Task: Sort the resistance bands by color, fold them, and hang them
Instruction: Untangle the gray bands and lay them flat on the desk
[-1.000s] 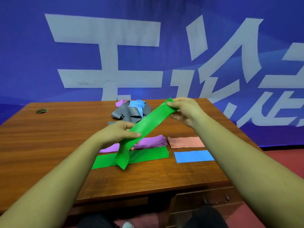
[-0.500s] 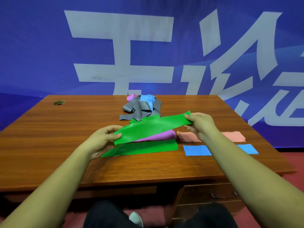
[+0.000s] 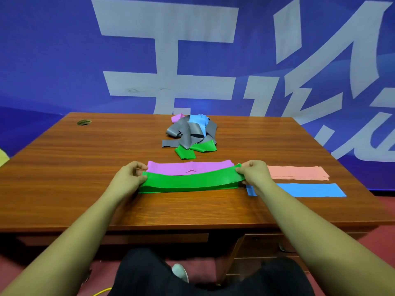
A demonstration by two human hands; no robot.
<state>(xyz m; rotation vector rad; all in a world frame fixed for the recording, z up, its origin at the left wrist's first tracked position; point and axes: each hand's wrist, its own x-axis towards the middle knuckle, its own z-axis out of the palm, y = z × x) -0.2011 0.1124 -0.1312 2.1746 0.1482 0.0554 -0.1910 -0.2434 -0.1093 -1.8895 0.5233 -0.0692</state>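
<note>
Lowering the flat green rubber band (image 3: pixel 192 180) onto the green stack at the wooden table's (image 3: pixel 64 167) near edge. Left hand (image 3: pixel 130 178) and right hand (image 3: pixel 253 173) pinching its 2 ends. Best squaring edges before letting go.

I think this is an office or event room, not a home. In the middle of the frame I see a wooden desk (image 3: pixel 89 167) with a round cable hole (image 3: pixel 84 122) at its upper left corner and drawers (image 3: pixel 263 246) below on the lower right, as office desks have. Behind the desk, the whole upper half of the frame is a big blue banner (image 3: pixel 53 60) with very large pale characters, like a backdrop for a meeting or a show. At the bottom and the right edge the floor (image 3: pixel 382 201) is dark red. A yellow cable (image 3: pixel 102 292) lies on it at the bottom.
</note>
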